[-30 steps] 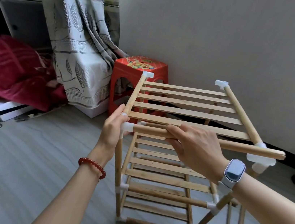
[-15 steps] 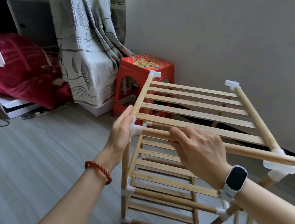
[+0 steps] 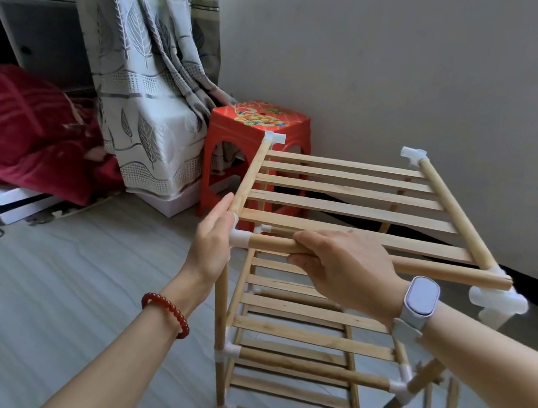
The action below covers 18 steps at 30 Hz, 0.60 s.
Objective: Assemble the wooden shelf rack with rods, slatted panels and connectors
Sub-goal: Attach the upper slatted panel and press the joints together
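- Right hand [image 3: 348,270] curls around the front rod [image 3: 441,272] of the top tier; left hand [image 3: 212,242], fingers straight, presses the near-left connector [image 3: 240,238].
- Rod's right end sits above the loose connector [image 3: 497,301], not inserted; pushing could skew it.
- Rack [image 3: 301,357] stands on the floor [image 3: 43,276] and may lean.

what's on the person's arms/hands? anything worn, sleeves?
Both forearms are bare, with no sleeves in view and no gloves. The left wrist wears a red bead bracelet. The right wrist wears a smartwatch with a rounded oblong dark face on a white band. No rings show on the visible fingers.
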Each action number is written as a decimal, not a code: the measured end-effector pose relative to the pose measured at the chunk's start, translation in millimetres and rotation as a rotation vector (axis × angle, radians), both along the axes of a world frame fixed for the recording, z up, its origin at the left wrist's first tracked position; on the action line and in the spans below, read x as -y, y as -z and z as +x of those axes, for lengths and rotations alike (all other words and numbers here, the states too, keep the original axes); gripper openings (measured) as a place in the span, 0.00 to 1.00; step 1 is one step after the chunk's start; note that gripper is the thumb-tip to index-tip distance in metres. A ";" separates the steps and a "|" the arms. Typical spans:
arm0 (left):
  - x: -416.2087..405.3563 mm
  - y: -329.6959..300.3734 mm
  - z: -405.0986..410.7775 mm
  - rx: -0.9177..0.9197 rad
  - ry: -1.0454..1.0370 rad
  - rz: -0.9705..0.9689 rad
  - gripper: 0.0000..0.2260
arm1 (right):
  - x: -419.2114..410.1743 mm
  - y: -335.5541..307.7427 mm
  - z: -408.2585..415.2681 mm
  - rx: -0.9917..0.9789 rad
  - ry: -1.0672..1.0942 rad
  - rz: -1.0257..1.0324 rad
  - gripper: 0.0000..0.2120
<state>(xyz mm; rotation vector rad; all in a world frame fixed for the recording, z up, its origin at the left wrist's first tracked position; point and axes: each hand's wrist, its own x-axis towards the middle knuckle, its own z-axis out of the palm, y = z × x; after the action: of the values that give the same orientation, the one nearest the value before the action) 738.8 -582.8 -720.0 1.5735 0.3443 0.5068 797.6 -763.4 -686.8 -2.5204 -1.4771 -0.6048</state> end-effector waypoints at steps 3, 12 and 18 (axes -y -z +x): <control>4.1 -1.4 -1.2 -0.052 -0.075 0.124 0.18 | 6.3 -2.0 -6.2 0.004 -0.019 -0.003 0.18; 72.6 -29.2 -12.4 0.310 -0.105 1.005 0.09 | 131.4 -12.9 2.9 -0.036 0.350 0.570 0.12; 175.6 -29.6 17.4 0.168 0.206 1.148 0.14 | 176.3 -16.2 28.7 -1.298 0.619 0.886 0.13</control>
<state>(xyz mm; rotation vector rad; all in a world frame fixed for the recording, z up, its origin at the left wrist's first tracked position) 756.2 -758.4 -690.4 2.6034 -0.3199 0.7225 826.3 -939.7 -670.5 -1.7995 0.0640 0.3100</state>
